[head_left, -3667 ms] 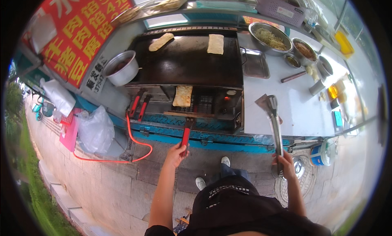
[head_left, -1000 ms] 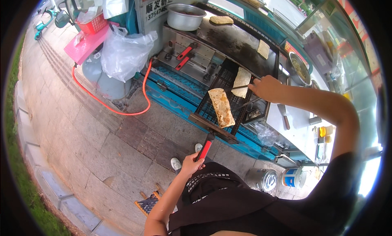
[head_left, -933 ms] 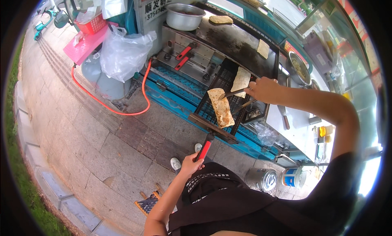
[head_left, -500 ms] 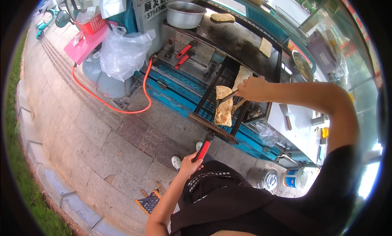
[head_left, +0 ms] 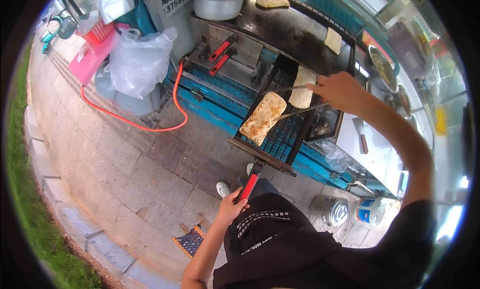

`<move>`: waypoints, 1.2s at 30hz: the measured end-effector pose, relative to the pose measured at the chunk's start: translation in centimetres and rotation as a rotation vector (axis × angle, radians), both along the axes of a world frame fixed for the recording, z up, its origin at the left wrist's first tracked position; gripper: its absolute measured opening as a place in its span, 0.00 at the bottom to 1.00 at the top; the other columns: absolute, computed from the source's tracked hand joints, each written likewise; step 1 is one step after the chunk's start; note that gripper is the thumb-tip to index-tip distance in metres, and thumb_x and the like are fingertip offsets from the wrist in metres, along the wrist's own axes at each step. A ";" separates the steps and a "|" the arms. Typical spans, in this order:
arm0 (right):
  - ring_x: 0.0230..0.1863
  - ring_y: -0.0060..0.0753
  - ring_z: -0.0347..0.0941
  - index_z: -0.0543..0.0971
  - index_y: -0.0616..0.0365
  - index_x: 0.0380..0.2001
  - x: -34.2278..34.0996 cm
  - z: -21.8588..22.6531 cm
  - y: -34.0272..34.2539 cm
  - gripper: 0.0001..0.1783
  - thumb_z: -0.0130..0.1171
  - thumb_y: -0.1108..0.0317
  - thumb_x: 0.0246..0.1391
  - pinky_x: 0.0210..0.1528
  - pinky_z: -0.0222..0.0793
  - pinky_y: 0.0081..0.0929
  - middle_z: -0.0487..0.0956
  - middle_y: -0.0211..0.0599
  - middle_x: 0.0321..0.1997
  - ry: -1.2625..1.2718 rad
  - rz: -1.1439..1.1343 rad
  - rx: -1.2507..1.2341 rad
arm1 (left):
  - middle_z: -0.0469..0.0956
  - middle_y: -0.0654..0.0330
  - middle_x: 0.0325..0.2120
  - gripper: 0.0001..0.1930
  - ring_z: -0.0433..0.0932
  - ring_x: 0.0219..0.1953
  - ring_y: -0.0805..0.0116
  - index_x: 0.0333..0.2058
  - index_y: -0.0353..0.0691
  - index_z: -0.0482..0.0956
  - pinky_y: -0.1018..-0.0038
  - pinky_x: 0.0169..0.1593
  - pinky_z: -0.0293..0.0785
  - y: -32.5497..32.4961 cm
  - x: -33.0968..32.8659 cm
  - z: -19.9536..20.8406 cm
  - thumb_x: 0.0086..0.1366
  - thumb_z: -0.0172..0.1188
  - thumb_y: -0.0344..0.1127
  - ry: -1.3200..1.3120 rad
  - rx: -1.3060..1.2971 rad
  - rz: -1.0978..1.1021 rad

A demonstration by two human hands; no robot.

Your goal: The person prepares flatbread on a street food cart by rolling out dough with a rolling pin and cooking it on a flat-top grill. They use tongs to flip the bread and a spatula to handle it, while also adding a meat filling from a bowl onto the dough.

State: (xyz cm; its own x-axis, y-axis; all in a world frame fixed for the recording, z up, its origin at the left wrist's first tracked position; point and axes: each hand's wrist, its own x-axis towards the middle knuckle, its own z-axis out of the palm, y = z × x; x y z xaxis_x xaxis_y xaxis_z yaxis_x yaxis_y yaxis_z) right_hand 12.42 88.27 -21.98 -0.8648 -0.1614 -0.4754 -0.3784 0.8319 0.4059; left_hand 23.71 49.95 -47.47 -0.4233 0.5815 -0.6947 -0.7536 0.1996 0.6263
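My left hand is closed round the red-and-black handle of a pulled-out grill drawer. My right hand holds metal tongs over the drawer, their two arms spread apart. One tip reaches the right edge of a browned flatbread lying slantwise near the drawer's front; whether it presses on the bread I cannot tell. Behind it, a paler flatbread lies partly under the tongs. On the dark griddle above are two more pale flatbreads, one at the back and one at the right.
A metal pot stands at the griddle's left end. Two other red handles stick out below it. An orange hose loops over the pavement beside a plastic bag. At right, a spatula lies on the counter, above a lidded metal canister.
The tongs have spread and come off the browned flatbread's middle, my right hand shifting right. That bread now lies more slanted, apart from the paler one. My left hand keeps its grip.
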 end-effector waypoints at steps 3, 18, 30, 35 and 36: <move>0.33 0.33 0.76 0.67 0.44 0.58 5.9 0.4 2.6 0.37 0.64 0.70 0.41 0.33 0.71 0.28 0.74 0.32 0.41 0.173 -0.296 -0.170 | 0.76 0.64 0.32 0.27 0.78 0.30 0.75 0.59 0.42 0.65 0.82 0.32 0.73 0.2 0.1 0.3 0.60 0.58 0.28 -0.013 -0.033 -0.022; 0.27 0.17 0.73 0.61 0.56 0.62 32.8 -18.5 3.8 0.33 0.58 0.75 0.53 0.28 0.73 0.17 0.80 0.33 0.41 0.004 -1.717 -1.590 | 0.78 0.63 0.31 0.23 0.77 0.29 0.75 0.54 0.36 0.70 0.80 0.31 0.71 -0.3 -0.1 -1.7 0.59 0.61 0.27 -0.150 -0.159 -0.048; 0.29 0.22 0.75 0.59 0.57 0.63 32.3 -15.9 3.3 0.33 0.56 0.74 0.55 0.32 0.74 0.20 0.78 0.33 0.40 0.090 -1.586 -1.875 | 0.68 0.69 0.19 0.08 0.66 0.15 0.78 0.37 0.47 0.73 0.81 0.14 0.60 3.0 -1.4 6.8 0.65 0.53 0.42 -0.225 -0.115 -0.043; 0.29 0.21 0.74 0.60 0.55 0.63 32.5 -15.5 2.7 0.32 0.55 0.74 0.55 0.31 0.73 0.19 0.77 0.31 0.39 0.093 -1.581 -1.941 | 0.69 0.70 0.19 0.09 0.66 0.16 0.78 0.37 0.49 0.73 0.81 0.15 0.60 2.4 -0.3 4.8 0.65 0.53 0.45 -0.206 -0.037 0.006; 0.30 0.21 0.74 0.61 0.53 0.63 32.4 -15.4 2.6 0.32 0.54 0.74 0.55 0.31 0.73 0.18 0.76 0.30 0.38 0.091 -1.584 -1.933 | 0.69 0.70 0.19 0.09 0.67 0.16 0.78 0.37 0.49 0.73 0.81 0.15 0.60 2.8 -0.6 5.6 0.65 0.53 0.45 -0.187 -0.060 0.014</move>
State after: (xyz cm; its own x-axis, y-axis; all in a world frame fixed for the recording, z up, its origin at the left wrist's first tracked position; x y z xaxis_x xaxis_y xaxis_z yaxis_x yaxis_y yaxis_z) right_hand 44.84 90.83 -37.40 -0.7205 0.3005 -0.6250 0.5354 -0.3316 -0.7767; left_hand 23.16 52.74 -41.86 -0.2918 0.5312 -0.7954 -0.8586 0.2210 0.4625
